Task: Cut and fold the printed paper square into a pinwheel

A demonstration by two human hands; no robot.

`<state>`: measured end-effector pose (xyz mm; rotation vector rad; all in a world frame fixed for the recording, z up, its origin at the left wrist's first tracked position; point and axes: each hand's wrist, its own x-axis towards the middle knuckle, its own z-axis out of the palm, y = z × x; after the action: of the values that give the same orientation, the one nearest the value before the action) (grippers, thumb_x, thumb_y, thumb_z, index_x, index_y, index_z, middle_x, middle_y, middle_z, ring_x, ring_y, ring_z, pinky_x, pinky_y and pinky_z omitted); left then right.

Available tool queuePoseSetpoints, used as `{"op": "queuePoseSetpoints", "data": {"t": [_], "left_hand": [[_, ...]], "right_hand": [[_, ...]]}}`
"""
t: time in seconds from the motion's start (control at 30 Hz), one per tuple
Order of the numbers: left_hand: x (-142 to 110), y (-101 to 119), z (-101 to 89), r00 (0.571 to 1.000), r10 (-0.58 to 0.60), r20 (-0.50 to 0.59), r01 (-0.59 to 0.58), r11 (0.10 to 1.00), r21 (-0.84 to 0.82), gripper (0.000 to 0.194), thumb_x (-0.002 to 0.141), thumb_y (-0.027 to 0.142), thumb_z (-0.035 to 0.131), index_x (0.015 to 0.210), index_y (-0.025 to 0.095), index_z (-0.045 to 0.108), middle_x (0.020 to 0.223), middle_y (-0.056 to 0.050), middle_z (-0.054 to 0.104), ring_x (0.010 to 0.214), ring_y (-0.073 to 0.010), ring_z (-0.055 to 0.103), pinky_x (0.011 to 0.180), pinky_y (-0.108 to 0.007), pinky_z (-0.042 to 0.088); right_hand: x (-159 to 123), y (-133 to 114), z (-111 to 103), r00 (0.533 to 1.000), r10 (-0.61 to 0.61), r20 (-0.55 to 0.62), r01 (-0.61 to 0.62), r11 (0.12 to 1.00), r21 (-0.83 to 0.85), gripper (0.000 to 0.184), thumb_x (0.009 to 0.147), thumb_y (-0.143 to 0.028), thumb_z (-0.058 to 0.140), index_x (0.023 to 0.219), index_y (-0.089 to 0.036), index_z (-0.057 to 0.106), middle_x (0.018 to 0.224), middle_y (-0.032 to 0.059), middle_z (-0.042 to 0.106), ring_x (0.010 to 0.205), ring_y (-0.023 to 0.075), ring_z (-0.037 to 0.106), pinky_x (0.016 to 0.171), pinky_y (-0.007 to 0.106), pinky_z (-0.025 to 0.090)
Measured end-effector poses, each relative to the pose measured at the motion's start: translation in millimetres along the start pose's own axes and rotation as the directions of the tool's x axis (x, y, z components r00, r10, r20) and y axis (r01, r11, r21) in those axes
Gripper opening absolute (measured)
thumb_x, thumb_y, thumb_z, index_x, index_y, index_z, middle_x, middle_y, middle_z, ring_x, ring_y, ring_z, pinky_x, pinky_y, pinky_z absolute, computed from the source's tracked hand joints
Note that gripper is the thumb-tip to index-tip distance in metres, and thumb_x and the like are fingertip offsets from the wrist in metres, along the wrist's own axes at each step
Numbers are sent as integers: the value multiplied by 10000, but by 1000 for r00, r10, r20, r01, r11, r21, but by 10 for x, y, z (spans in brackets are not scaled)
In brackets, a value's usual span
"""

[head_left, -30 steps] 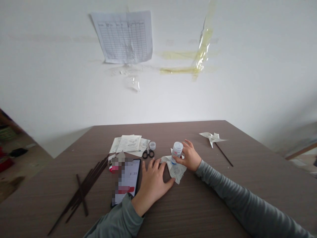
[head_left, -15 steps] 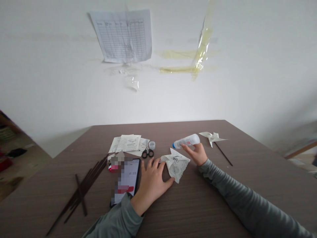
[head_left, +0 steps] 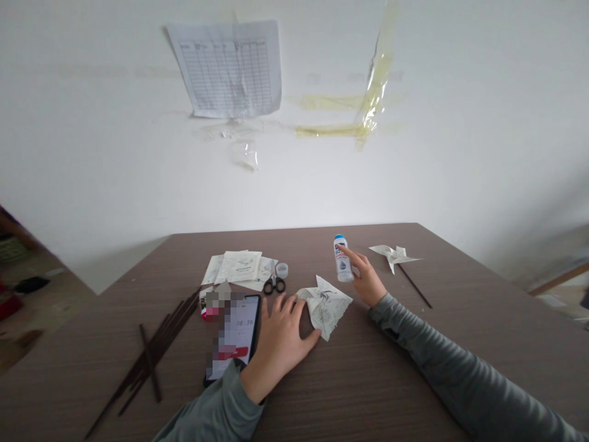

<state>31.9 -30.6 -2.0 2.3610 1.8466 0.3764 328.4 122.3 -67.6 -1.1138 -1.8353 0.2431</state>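
My left hand [head_left: 280,337] lies flat and open on the brown table [head_left: 350,380], its fingertips pressing the left edge of a folded printed paper piece [head_left: 327,305]. My right hand [head_left: 365,275] is closed round a small white glue bottle [head_left: 341,258] with a blue tip. The bottle stands upright on the table just behind the paper piece.
A phone [head_left: 237,334] lies by my left wrist. Behind it are black scissors [head_left: 275,283], a small clear cap [head_left: 282,269] and printed sheets [head_left: 239,267]. Dark sticks [head_left: 154,350] lie at the left. A finished paper pinwheel [head_left: 394,255] on a stick lies at the right.
My right hand lifted the glue bottle off the paper piece, tilted it sideways, then stood it upright farther back on the table. My left hand stayed put.
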Motion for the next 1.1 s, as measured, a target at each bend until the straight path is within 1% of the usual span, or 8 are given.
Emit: {"op": "queuePoseSetpoints", "data": {"t": [0.07,0.2,0.3,0.4,0.53,0.73,0.9,1.1], "left_hand": [[-11,-19,3,1000,-3,13,3,1000,2,595,1111,399,873,1689,259,858,1846,-188,808,1833,-554,621,1565,-908,369],[-23,-68,45,1000,13,16,-13,1000,3,582,1121,414,853,1686,277,859,1844,-181,811,1823,-545,632,1561,-894,381],[-19,-105,92,1000,30,-6,-30,1000,4,547,1120,410,857,1652,284,877,1828,-186,822,1812,-549,646,1550,-906,392],[-8,-131,124,1000,29,-2,-29,1000,2,545,1120,389,871,1657,294,876,1841,-181,814,1827,-546,642,1555,-919,387],[0,-139,133,1000,24,5,-24,1000,-6,535,1116,362,885,1648,305,882,1859,-172,801,1838,-540,642,1557,-919,398],[-4,-149,152,1000,6,1,-5,1000,-21,555,1106,317,897,1660,318,876,1878,-170,784,1844,-532,641,1555,-915,414],[-4,-192,197,999,32,-30,-33,999,-24,532,1101,337,906,1633,333,886,1862,-167,800,1824,-526,666,1537,-898,457],[-6,-179,148,1000,22,0,-22,1000,-19,540,1110,325,895,1650,324,879,1882,-170,781,1839,-531,647,1548,-906,434]], "right_hand": [[8,28,11,999,25,21,-26,999,47,930,926,-75,685,1790,-393,817,1578,113,913,1537,399,840,1360,678,700],[34,36,37,999,-23,36,18,992,128,761,1015,-108,673,1699,-363,889,1692,130,852,1630,390,800,1426,672,649],[37,55,73,999,-38,5,37,991,127,595,1105,-175,690,1603,-372,948,1636,141,856,1539,374,845,1359,624,699],[30,88,109,999,-39,-12,40,992,119,496,1148,-210,706,1523,-374,986,1556,136,882,1455,358,876,1286,582,742],[33,110,117,999,-49,18,47,994,98,462,1141,-200,736,1470,-378,1007,1535,123,908,1433,358,893,1263,563,759],[10,99,64,998,-47,43,43,994,97,461,1114,-201,767,1457,-386,1012,1529,104,935,1471,366,893,1309,574,743],[-26,115,30,1000,-11,18,10,997,83,424,1051,-250,878,1426,-386,1022,1543,122,941,1469,413,884,1329,652,726],[-17,95,51,1000,14,-4,-13,988,156,314,1051,-364,867,1316,-342,1035,1541,153,940,1461,430,889,1331,692,712]]}}
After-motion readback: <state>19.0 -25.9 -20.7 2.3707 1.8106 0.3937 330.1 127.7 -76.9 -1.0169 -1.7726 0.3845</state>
